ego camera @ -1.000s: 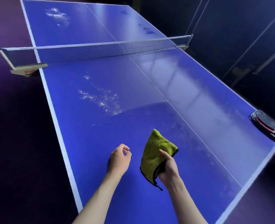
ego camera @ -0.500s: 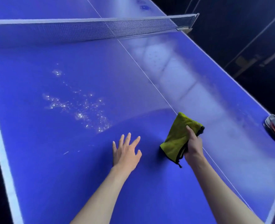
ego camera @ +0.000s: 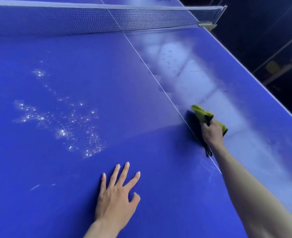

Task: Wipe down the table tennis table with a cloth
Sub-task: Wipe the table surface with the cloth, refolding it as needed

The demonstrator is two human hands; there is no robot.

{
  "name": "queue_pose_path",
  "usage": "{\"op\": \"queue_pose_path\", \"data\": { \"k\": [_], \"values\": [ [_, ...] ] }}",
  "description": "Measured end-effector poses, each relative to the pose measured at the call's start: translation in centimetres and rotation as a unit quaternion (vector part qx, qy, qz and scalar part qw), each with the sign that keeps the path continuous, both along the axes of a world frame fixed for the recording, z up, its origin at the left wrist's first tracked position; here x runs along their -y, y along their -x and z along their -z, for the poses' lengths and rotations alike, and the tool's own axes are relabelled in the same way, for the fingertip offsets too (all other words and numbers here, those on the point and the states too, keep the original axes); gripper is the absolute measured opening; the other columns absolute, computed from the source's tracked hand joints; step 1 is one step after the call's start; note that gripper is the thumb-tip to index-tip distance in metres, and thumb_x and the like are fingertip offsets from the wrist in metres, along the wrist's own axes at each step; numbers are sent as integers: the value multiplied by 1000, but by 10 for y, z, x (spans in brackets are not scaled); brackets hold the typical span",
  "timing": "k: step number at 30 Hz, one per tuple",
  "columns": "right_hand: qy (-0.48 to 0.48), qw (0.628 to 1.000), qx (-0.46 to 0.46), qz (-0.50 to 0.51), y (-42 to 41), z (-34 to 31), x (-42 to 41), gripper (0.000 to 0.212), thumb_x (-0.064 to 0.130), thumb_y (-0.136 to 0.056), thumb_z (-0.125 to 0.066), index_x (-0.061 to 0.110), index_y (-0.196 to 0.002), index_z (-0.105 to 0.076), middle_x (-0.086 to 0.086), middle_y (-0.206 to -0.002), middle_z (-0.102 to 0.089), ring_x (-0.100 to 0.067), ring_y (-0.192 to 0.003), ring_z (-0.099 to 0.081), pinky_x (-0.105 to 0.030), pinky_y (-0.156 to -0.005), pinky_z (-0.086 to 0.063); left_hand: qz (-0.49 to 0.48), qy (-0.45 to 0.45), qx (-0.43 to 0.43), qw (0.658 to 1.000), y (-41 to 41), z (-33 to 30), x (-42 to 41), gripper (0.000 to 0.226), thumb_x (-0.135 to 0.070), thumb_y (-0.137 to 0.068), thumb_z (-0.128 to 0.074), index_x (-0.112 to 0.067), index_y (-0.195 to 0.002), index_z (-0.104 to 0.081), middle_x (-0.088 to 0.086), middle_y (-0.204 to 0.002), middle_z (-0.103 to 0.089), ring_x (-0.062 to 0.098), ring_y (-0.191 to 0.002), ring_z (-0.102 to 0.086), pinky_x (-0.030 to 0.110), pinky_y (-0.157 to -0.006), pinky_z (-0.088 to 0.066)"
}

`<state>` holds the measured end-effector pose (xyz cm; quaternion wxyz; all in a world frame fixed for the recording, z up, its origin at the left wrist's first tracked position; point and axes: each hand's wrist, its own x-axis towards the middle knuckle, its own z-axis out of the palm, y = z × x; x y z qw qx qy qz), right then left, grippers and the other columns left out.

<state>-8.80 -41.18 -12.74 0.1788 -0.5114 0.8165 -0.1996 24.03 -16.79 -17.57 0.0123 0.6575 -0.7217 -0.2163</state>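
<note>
One soft, light microfibre cloth [ego camera: 208, 117] is bunched in the right hand [ego camera: 211, 133], whose grip is clenched round its near end, so the free part sticks out past the fingers. It's pressed on the counter [ego camera: 107, 74] just right of the centre line [ego camera: 152, 74]. The left hand [ego camera: 116, 198] is laid flat, fingers spread, left of that line.

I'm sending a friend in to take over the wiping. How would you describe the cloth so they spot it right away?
Start at the blue table and follow the thin white centre line back from the net. Just right of that line, the right hand grips the cloth against the surface. It is bunched and yellow-green with a dark edge, the only bright thing on the blue.
</note>
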Motion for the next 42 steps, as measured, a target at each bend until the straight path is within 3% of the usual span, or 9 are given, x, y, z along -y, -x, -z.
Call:
{"op": "queue_pose_path", "data": {
  "k": [3, 8, 16, 22, 27, 31, 34, 38, 42],
  "values": [
    [-28, 995, -94, -10, -28, 31, -1, 59, 41, -95, -56, -6, -130, -61, -33, -109, -67, -45, -117, -55, -50, -92, -45, -1, -6, -4, 1000, 4, -2, 2, 66, -52, -76, -46, -50, -141, -54, -7, -162, -37, 21, -146, -37, 53, -112, -23],
    [108, 970, -110, -188, -93, 35, -21, 26, 29, -82, -71, 15, -69, -53, -14, -69, -62, -39, -83, -55, -41, -65, -43, 4, -40, -1, 999, 2, -10, 10, 65, -54, -71, -50, -50, -135, -60, -5, -159, -42, 24, -142, -48, 55, -107, -27],
    [89, 918, -160, -351, -119, 59, -33, 52, 40, -75, -64, 19, -123, -65, -9, -130, -56, -35, -120, -50, -49, -97, -39, 21, -92, -2, 996, 0, -17, 9, 65, -56, -76, -49, -52, -141, -53, -7, -164, -33, 24, -146, -42, 55, -111, -23],
    [73, 983, 4, -171, -44, 53, -2, 25, 22, -86, -72, 16, -109, -63, -12, -109, -70, -32, -100, -63, -43, -87, -47, 15, -97, -2, 995, 1, -30, 16, 67, -55, -99, -30, -57, -155, 6, -15, -161, 36, 17, -153, 28, 55, -124, 10],
    [35, 999, 14, 9, -42, 68, -13, 32, 15, -92, -56, 8, -123, -60, -25, -123, -65, -41, -119, -57, -44, -96, -41, -1, -92, -46, 995, 1, -26, 16, 62, -55, -85, -42, -54, -147, -43, -6, -169, -14, 27, -154, -25, 58, -117, -14],
    [61, 996, -5, -62, -91, 71, -36, 56, 12, -80, -56, 8, -135, -58, -18, -133, -63, -39, -130, -47, -55, -112, -38, 1, -98, -73, 993, 3, -29, 20, 61, -53, -98, -35, -47, -157, -22, -10, -169, 16, 19, -156, 16, 58, -123, 11],
    [51, 992, 5, -120, -143, 68, -67, 76, -1, -77, -57, 3, -153, -46, -17, -154, -52, -33, -148, -40, -46, -128, -17, -37, -43, -184, 981, -15, -30, 9, 42, -41, -101, -42, -35, -139, -59, -7, -170, -15, 12, -157, -4, 44, -127, 1],
    [42, 985, 17, -168, -210, 64, -103, 86, -7, -73, -57, 5, -157, -41, -10, -161, -44, -24, -155, -31, -38, -130, -8, -95, 105, -241, 960, -73, -31, -37, 21, -24, -93, -55, -29, -100, -74, -14, -128, -62, 7, -125, -54, 26, -104, -45],
    [59, 969, 45, -237, -298, 60, -156, 88, 5, -65, -45, 10, -152, -48, -3, -160, -47, -21, -155, -32, -44, -130, -9, -182, 181, -212, 943, -144, -38, -91, 17, -21, -90, -51, -28, -87, -66, -20, -96, -59, 7, -93, -56, 30, -78, -50]
  ]
}}
